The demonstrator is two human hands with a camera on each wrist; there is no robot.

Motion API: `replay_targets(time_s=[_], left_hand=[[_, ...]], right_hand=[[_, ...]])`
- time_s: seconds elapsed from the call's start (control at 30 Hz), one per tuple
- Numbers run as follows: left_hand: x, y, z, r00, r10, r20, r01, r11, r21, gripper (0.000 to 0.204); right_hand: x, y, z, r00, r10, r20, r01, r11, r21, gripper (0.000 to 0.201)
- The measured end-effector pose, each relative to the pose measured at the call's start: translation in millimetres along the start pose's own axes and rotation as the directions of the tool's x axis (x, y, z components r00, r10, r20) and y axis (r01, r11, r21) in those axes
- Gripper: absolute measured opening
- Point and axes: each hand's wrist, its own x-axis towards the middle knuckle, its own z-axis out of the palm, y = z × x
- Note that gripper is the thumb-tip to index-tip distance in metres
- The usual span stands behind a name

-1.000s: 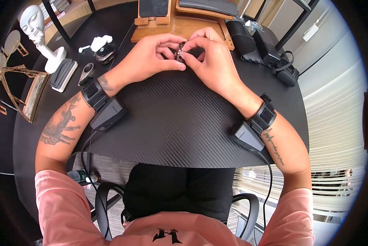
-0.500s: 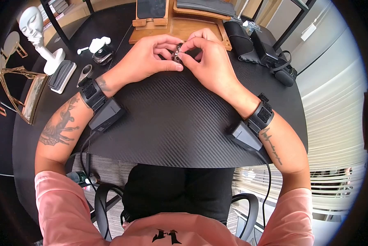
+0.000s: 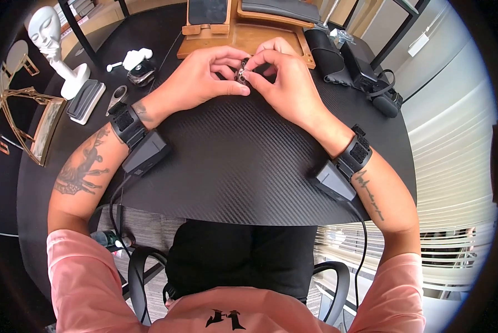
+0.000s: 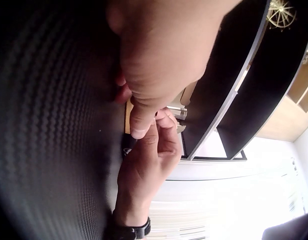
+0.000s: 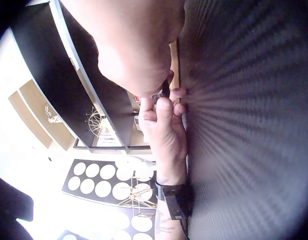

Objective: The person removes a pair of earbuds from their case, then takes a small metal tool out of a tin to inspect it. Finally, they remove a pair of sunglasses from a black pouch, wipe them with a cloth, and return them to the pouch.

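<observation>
Near the far side of the black table, a small dark beaded object (image 3: 241, 73) with a silvery part is held between both hands. The left hand (image 3: 207, 75) curls its fingers and thumb round its left side. On its other side, the right hand (image 3: 285, 77) pinches it between thumb and forefinger. In the right wrist view, a dark bit of the object (image 5: 163, 93) shows by the left hand's thumb. The left wrist view shows the left hand (image 4: 161, 55) and the right hand (image 4: 144, 167) meeting at the fingertips, the object mostly hidden.
Behind the hands stands a wooden tray (image 3: 249, 36) with a phone-like device. At left are a white face sculpture (image 3: 66, 61), a grey-white case (image 3: 86, 101), a black jar (image 3: 142, 73) and a gold-framed ornament (image 3: 43, 133). Dark cases and headphones (image 3: 386, 102) lie at right.
The hands keep their hold on the small object, with only slight finger shifts. The whole head view moves a little between frames.
</observation>
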Motion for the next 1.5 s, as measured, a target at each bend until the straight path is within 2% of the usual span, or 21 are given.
replay_targets(time_s=[0.23, 0.4, 0.47, 0.63, 0.73, 0.8, 0.87, 1.5], left_hand=[[0.2, -2.2, 0.4, 1.0, -0.004, -0.022, 0.004, 1.0, -0.003, 0.054], [-1.5, 1.8, 0.4, 1.0, -0.006, -0.004, 0.006, 0.998, -0.055, 0.055], [-0.9, -2.0, -0.1, 1.0, -0.005, -0.027, 0.006, 1.0, 0.021, 0.055], [-1.0, -1.5, 0.6, 1.0, -0.015, -0.015, 0.015, 1.0, -0.014, 0.055], [-0.2, -0.5, 0.0, 1.0, -0.026, -0.016, 0.026, 1.0, 0.003, 0.055], [-0.6, -2.3, -0.5, 0.999, -0.03, -0.012, 0.03, 1.0, 0.008, 0.055], [-0.4, -3.9, -0.9, 1.0, -0.019, -0.007, 0.019, 0.999, -0.041, 0.058], [-0.3, -3.4, -0.3, 1.0, -0.002, 0.004, 0.003, 0.996, -0.094, 0.054]], right_hand=[[1.6, 1.3, -0.8, 1.0, -0.024, 0.008, 0.024, 1.0, -0.001, 0.011], [-0.1, -1.0, 0.7, 1.0, 0.018, 0.005, -0.019, 0.999, 0.043, 0.011], [-0.9, 0.8, 1.4, 1.0, 0.027, 0.003, -0.027, 0.998, 0.048, 0.011], [-1.9, 0.9, 0.9, 0.998, 0.062, 0.014, -0.063, 0.997, 0.046, 0.012], [-0.2, 2.2, 1.5, 1.0, 0.028, -0.001, -0.028, 0.999, 0.044, 0.013], [-0.7, -1.7, 0.6, 0.997, 0.077, 0.011, -0.077, 0.996, 0.043, 0.014], [-0.8, 0.1, 1.6, 0.998, 0.07, 0.008, -0.07, 0.996, 0.046, 0.014], [-1.6, -0.1, 1.7, 0.997, 0.074, 0.006, -0.074, 0.996, 0.052, 0.016]])
